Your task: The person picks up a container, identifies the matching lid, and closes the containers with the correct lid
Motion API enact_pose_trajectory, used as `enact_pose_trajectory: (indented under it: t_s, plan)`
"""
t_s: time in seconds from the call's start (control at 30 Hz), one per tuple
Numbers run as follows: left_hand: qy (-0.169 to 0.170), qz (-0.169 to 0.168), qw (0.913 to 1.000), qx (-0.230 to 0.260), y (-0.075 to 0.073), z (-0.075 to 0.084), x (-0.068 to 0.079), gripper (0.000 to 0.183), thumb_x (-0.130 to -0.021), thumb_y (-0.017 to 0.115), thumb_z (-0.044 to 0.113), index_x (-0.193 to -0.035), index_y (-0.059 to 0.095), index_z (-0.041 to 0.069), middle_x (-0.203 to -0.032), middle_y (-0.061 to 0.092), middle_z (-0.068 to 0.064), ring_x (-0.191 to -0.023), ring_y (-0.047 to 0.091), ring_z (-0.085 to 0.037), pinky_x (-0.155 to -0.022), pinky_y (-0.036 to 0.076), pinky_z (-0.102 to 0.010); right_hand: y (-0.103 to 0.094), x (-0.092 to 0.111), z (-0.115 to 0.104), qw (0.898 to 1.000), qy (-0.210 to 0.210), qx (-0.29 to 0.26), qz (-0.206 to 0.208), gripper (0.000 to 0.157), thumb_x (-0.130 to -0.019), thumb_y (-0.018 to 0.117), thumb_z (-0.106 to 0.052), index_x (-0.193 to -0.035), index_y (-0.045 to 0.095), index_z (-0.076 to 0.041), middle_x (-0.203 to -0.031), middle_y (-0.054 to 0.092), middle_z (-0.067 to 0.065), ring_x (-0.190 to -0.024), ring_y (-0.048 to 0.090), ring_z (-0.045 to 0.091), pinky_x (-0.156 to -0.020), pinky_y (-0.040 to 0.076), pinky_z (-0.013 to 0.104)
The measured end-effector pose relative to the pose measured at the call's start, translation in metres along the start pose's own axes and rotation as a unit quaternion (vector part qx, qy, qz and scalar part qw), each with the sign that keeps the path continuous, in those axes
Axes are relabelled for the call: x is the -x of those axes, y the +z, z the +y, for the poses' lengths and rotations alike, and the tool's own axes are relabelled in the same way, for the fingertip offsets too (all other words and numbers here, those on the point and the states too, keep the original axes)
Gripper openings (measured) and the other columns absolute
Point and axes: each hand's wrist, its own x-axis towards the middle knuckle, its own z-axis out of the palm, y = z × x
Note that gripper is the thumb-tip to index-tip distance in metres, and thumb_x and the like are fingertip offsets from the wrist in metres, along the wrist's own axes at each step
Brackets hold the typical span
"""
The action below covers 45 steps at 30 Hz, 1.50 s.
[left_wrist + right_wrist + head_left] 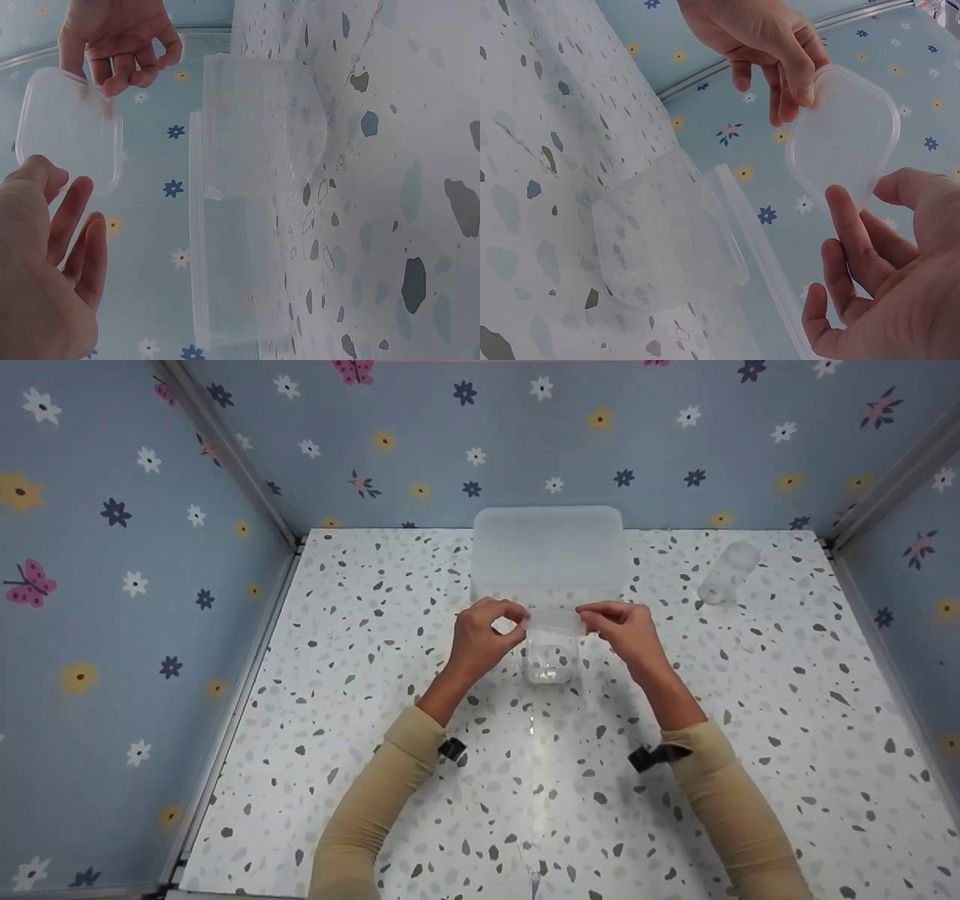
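A clear plastic lid (556,621), square with rounded corners, is held up between both hands. My left hand (487,634) pinches its left edge between thumb and fingers. On the opposite edge, my right hand (626,634) has a thumb-and-finger pinch. The wrist views show the lid (71,131) tilted and raised above the table. Below it stands a small clear plastic container (552,664), upright with its top uncovered. In the right wrist view this container (667,232) appears beside the lid, apart from it.
Behind the hands stands a larger translucent box (547,547), close to the back wall. A clear cylindrical container (729,572) is at the back right of the speckled table (360,607). Flower-patterned panels (510,435) enclose the table at the back and sides.
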Motion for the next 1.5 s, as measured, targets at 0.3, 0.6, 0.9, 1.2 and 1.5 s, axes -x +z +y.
enact_pose_trajectory:
  t_s: [0.3, 0.6, 0.9, 1.2, 1.5]
  plan:
    - [0.022, 0.002, 0.9995, 0.023, 0.008, -0.021, 0.003, 0.014, -0.108, 0.076, 0.027, -0.113, 0.088, 0.020, -0.103, 0.086, -0.001, -0.101, 0.078, -0.017, -0.069, 0.067, -0.029, 0.001, 0.001, 0.001, 0.999, -0.012, -0.034, 0.011, 0.032, -0.109, 0.074, -0.015, -0.132, 0.079, 0.006, -0.095, 0.079, -0.016, -0.094, 0.074, 0.005, -0.091, 0.060, 0.021]
    - [-0.001, -0.032, 0.9994, -0.009, 0.003, 0.002, 0.002, 0.025, -0.099, 0.080, 0.003, -0.124, 0.081, 0.009, -0.113, 0.083, -0.012, -0.107, 0.077, -0.030, -0.075, 0.070, -0.039, 0.003, -0.001, 0.001, 0.997, -0.065, -0.040, 0.034, 0.024, -0.105, 0.075, -0.004, -0.126, 0.080, 0.008, -0.096, 0.081, -0.016, -0.089, 0.074, 0.003, -0.080, 0.058, 0.018]
    - [-0.002, -0.131, 0.9901, 0.050, -0.012, -0.009, 0.006, 0.067, -0.097, 0.088, 0.015, -0.158, 0.061, 0.007, -0.140, 0.074, -0.015, -0.135, 0.068, -0.033, -0.086, 0.069, -0.048, -0.009, -0.001, 0.003, 0.994, -0.101, 0.011, 0.048, 0.022, -0.106, 0.075, -0.007, -0.125, 0.083, 0.002, -0.096, 0.079, -0.021, -0.088, 0.071, 0.002, -0.054, 0.043, 0.017]
    - [-0.047, -0.210, 0.9719, 0.095, -0.013, -0.005, 0.000, 0.096, -0.091, 0.096, 0.018, -0.172, 0.046, 0.009, -0.151, 0.065, -0.020, -0.144, 0.061, -0.037, -0.091, 0.067, -0.056, -0.006, -0.002, 0.000, 0.994, -0.104, 0.018, 0.015, 0.022, -0.105, 0.074, -0.003, -0.124, 0.082, 0.005, -0.096, 0.077, -0.018, -0.094, 0.075, 0.003, -0.087, 0.063, 0.018]
    - [-0.053, -0.225, 0.9692, 0.085, -0.009, -0.004, 0.000, 0.102, -0.087, 0.100, 0.020, -0.173, 0.046, 0.010, -0.148, 0.067, -0.020, -0.141, 0.062, -0.037, -0.089, 0.069, -0.049, -0.004, -0.001, 0.001, 0.994, -0.100, 0.030, -0.006, 0.023, -0.106, 0.075, -0.003, -0.126, 0.082, 0.004, -0.105, 0.076, -0.016, -0.100, 0.073, 0.004, -0.090, 0.063, 0.017]
